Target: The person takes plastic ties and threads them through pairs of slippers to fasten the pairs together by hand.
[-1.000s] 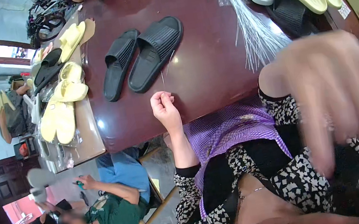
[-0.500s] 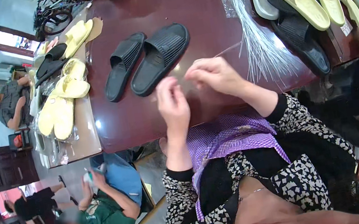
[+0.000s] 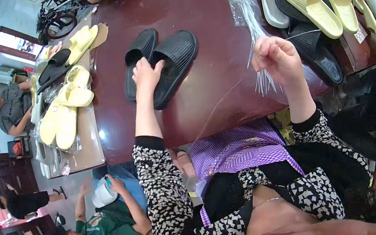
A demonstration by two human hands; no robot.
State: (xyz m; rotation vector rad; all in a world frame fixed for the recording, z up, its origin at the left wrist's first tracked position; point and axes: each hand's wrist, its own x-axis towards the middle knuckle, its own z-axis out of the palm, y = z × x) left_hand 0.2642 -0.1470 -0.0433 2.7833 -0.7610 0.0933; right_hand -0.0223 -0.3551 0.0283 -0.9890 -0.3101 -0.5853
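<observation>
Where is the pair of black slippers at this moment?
In the head view, the pair of black slippers lies on the dark red table, left of centre, with the left hand resting on it.

A dark red-brown table [image 3: 209, 9] carries a pair of black slides [image 3: 161, 62] at its middle. Clear plastic strips [image 3: 247, 13] and piled yellow, black and grey slides [image 3: 308, 2] lie toward its right.
</observation>
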